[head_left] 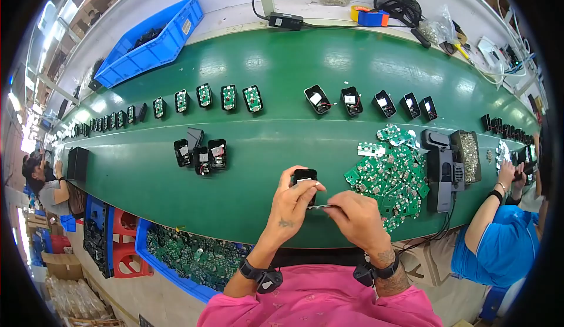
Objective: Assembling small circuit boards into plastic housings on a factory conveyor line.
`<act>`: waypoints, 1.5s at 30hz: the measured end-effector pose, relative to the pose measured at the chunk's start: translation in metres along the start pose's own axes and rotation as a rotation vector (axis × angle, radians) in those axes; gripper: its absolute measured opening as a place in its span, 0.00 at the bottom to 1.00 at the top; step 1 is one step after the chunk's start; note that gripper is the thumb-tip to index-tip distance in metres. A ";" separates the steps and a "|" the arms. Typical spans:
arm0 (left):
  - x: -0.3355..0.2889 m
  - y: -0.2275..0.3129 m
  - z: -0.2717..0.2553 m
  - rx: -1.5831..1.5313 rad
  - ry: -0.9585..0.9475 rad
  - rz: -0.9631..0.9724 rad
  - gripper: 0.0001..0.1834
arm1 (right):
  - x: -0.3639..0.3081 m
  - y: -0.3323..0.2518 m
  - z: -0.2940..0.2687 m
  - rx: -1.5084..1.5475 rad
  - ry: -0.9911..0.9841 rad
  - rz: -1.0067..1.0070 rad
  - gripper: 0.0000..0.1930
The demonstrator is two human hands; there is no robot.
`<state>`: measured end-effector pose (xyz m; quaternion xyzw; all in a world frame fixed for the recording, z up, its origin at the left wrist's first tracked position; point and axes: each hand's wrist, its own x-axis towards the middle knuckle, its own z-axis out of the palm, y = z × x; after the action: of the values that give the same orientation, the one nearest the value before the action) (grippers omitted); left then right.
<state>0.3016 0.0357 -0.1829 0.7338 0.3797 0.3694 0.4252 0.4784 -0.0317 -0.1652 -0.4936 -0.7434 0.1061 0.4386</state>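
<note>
My left hand (289, 205) is closed around a small black plastic case (305, 175), held just above the near part of the green bench. Close against its lower end, my right hand (357, 216) pinches a thin flat piece (319, 206). That piece shows almost edge-on, so its kind is hard to make out. Right of my hands lies a loose heap of green circuit boards (390, 180). To the left stand several open black cases (217, 154) with pale parts and wires inside.
Rows of black cases, some topped with green boards (252, 99), cross the bench (282, 74). A dark device (439, 171) and a parts box (468, 156) stand right of the heap. Blue bins hold parts (155, 42) and boards (194, 256). People work at both sides.
</note>
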 end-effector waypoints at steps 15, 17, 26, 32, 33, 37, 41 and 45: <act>-0.005 0.013 0.003 0.076 -0.075 0.058 0.20 | -0.008 0.013 0.009 1.072 0.033 0.905 0.08; -0.005 0.028 0.005 -0.184 -0.029 -0.107 0.29 | -0.009 0.014 0.011 1.038 0.042 0.893 0.08; -0.006 0.012 0.010 -0.641 -0.070 -0.350 0.31 | -0.006 0.010 0.012 0.616 0.098 0.786 0.06; -0.007 0.014 0.016 -0.582 -0.087 -0.312 0.29 | -0.003 0.007 0.012 0.166 0.238 0.332 0.09; -0.007 0.017 0.017 -0.581 -0.090 -0.311 0.29 | 0.000 0.003 0.012 0.207 0.231 0.367 0.08; -0.008 0.023 0.023 -0.581 -0.111 -0.326 0.27 | 0.000 0.001 0.012 0.244 0.219 0.392 0.06; -0.011 0.023 0.028 -0.545 0.092 -0.236 0.26 | -0.008 -0.014 0.023 0.052 0.369 0.305 0.04; -0.015 0.034 0.030 -0.170 0.232 -0.036 0.23 | -0.010 -0.014 0.027 -0.064 0.409 0.217 0.05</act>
<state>0.3287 0.0003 -0.1666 0.6406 0.4069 0.4750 0.4455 0.4503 -0.0396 -0.1781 -0.5954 -0.5847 0.0267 0.5505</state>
